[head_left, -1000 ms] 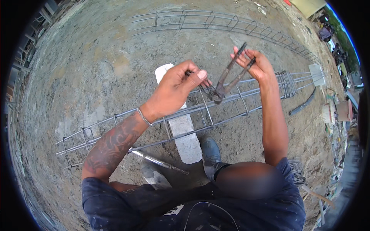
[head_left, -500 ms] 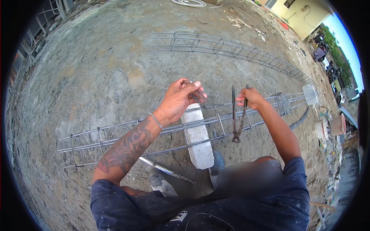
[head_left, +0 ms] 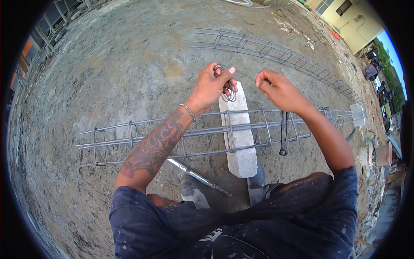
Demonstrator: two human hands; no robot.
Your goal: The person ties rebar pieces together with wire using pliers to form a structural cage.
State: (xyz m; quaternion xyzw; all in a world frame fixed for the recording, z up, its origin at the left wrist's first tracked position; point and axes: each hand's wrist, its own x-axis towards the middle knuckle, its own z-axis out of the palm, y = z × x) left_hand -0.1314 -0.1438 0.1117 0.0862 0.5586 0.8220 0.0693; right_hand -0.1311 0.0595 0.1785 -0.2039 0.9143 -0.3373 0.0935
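Our left hand clamps wires while our right hand, at its three o'clock, pinches together, contents unclear, likely separating one, needing gentle pulling.

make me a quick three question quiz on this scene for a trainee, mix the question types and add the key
1. True or false: the dark metal two-handled pincers rest at the long grey steel-bar cage, not in the person's right grip.

2. What is in the person's left grip?
a) the long silver metal rod
b) the pincers
c) the thin dark looped wire

3. Fill in one word: the pale oblong concrete block lies ____ the cage's bars.

Key: 1 true; 2 c; 3 under
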